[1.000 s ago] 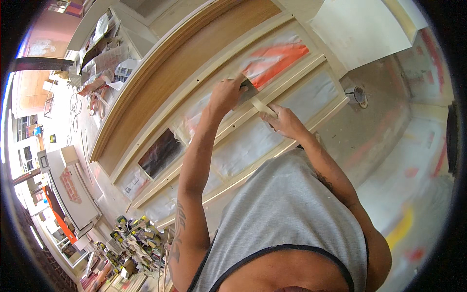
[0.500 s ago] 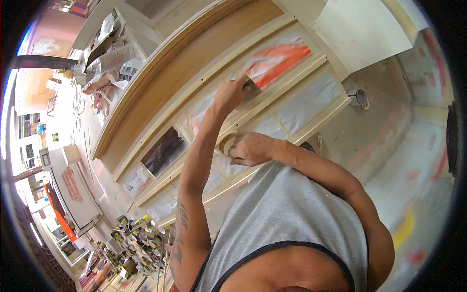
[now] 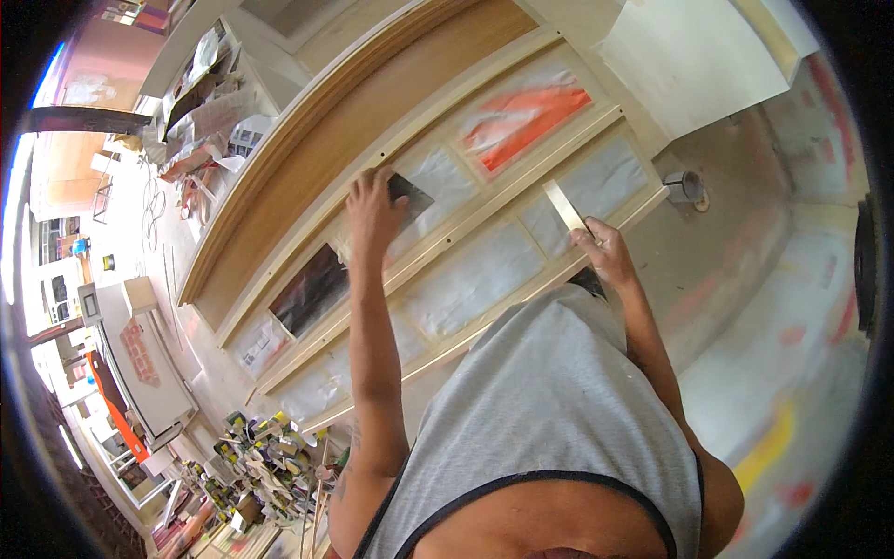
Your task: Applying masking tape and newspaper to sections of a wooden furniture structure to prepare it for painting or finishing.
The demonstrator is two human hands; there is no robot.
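Observation:
A long pale wooden frame (image 3: 503, 216) lies slanting before me, its openings covered with sheets of whitish plastic or paper. My left hand (image 3: 374, 207) is at the far row of openings, thumb over a dark grey flat piece (image 3: 412, 196) and fingers near the frame's rail. What that piece is I cannot make out. At the near row, my right hand (image 3: 605, 250) grips a roll of masking tape (image 3: 562, 205), seen nearly edge-on. An orange-and-white sheet (image 3: 526, 126) fills the opening at the far right; a dark sheet (image 3: 307, 289) shows left of my left hand.
Behind the frame runs a brown wooden moulding (image 3: 354, 130). Crumpled papers (image 3: 209, 121) are heaped at the far left. Several bottles and cans (image 3: 265, 456) crowd the lower left. A small can (image 3: 684, 186) stands beyond the frame's right end, below a white panel (image 3: 698, 65).
My left hand has moved left along the far row, the dark piece with it. My right hand has swung right with the tape roll, away from the left forearm.

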